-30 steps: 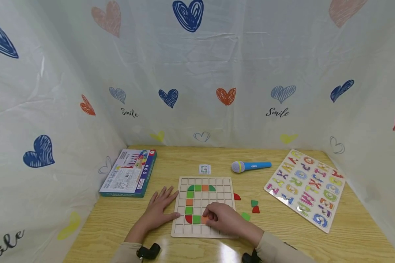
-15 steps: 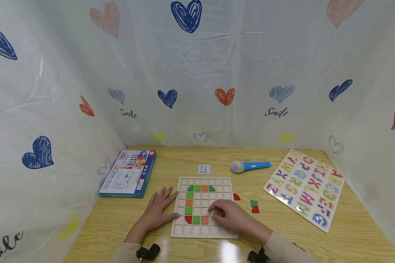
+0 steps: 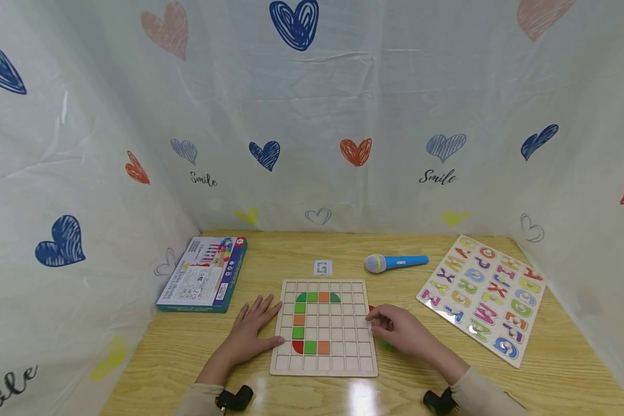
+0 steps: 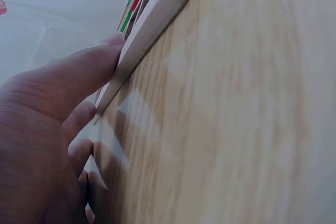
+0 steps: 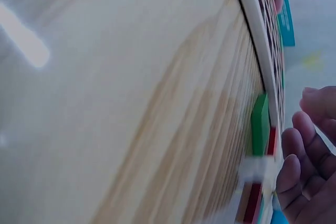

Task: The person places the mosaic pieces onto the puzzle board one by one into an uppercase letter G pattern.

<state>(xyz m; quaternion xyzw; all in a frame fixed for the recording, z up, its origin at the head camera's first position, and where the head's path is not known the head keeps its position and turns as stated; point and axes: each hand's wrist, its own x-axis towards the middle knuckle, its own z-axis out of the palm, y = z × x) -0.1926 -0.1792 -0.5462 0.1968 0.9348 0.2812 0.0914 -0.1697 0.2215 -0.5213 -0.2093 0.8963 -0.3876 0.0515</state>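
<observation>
A wooden grid board [image 3: 343, 364] lies on the table. Green, orange and red tiles in its cells form a C-like line, with an orange tile [image 3: 323, 347] at the end of the bottom row. My left hand [image 3: 249, 332] is spread at the board's left side, its thumb touching the edge in the left wrist view. Over the board's right edge hovers my right hand [image 3: 403, 332], fingers loosely bent; nothing shows between them in the right wrist view. Beneath it, a green tile [image 3: 387, 346] and a red piece [image 3: 371, 308] are partly hidden.
Behind the board lies a small pattern card [image 3: 323, 267]. A blue toy microphone [image 3: 403, 262] is at the back right, beside an alphabet puzzle board [image 3: 481, 300]. On the left is a flat box [image 3: 203, 274]. A heart-print curtain [image 3: 312, 115] encloses the table.
My right hand has lifted off the orange tile in the bottom row and moved right, past the board's edge, now covering the loose pieces. The left hand has stayed still.
</observation>
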